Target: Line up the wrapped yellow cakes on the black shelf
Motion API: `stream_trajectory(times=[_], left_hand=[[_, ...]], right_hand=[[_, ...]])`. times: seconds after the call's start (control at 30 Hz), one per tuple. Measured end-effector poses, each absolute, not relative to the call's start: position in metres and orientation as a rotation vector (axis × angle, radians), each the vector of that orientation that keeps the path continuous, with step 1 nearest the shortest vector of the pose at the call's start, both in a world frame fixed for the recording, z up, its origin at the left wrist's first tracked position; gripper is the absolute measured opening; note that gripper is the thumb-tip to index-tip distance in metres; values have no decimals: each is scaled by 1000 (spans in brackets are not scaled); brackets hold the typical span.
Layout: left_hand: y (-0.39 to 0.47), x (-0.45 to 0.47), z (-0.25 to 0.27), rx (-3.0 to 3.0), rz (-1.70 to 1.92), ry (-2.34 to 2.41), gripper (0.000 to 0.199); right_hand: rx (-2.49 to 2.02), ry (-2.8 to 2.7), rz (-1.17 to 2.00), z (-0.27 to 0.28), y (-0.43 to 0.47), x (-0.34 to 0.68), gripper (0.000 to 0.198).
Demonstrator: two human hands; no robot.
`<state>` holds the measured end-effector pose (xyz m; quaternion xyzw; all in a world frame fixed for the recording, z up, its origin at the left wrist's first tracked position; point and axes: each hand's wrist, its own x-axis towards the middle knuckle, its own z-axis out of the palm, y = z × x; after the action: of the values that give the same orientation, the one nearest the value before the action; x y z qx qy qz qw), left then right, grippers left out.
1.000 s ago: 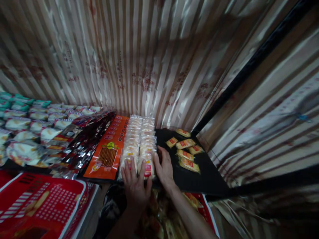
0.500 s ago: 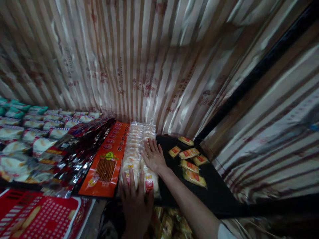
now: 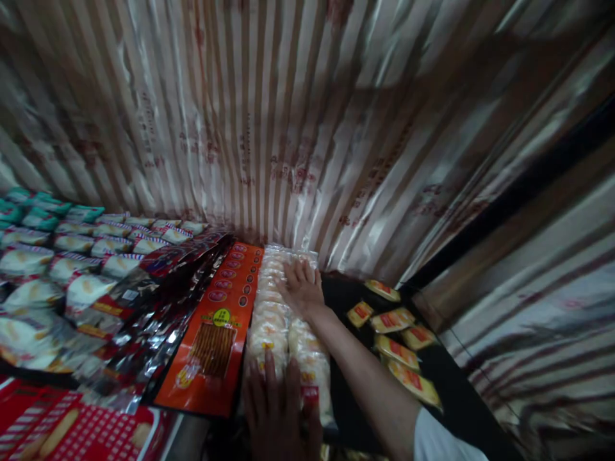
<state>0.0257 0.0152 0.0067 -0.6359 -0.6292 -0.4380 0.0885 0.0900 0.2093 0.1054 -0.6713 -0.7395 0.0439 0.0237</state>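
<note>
Two columns of clear-wrapped pale snack packets (image 3: 270,314) lie side by side on a black shelf (image 3: 346,397), running back toward the striped sheeting. My right hand (image 3: 303,289) rests flat with fingers spread on the far part of the right column. At the near end, my left hand (image 3: 281,403) lies over the front packets, fingers stretched out; it is dim and slightly blurred. Neither hand grips a packet. Just left of the columns is an orange snack bag (image 3: 211,352) with a window showing brown sticks.
Several small yellow packets (image 3: 394,320) lie scattered on the right. Dark shiny bags (image 3: 158,307), rows of white packets (image 3: 72,259) and green packets (image 3: 41,208) fill the left. A red box (image 3: 81,426) sits at front left. A black pole (image 3: 504,198) slants past the striped sheeting (image 3: 269,115).
The view has shifted, so the goods appear lower and farther right. My right hand has slid farther back along the packets; my left hand stays at their near end.
</note>
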Motion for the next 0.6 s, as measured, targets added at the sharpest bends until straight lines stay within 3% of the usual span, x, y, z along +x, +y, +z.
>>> stream_trajectory(times=[0.27,0.5,0.6], left_hand=[[18,30,-4,-1827,-1278,-1875,87],[16,30,0,-1873,-1270,-1919,89],[13,28,8,-1901,-1294,-1934,87]], right_hand=[[-2037,-2391,202,105,240,70,67],[-2039,-2303,52,107,248,78,64],[-2053,-2300,199,109,254,84,62]])
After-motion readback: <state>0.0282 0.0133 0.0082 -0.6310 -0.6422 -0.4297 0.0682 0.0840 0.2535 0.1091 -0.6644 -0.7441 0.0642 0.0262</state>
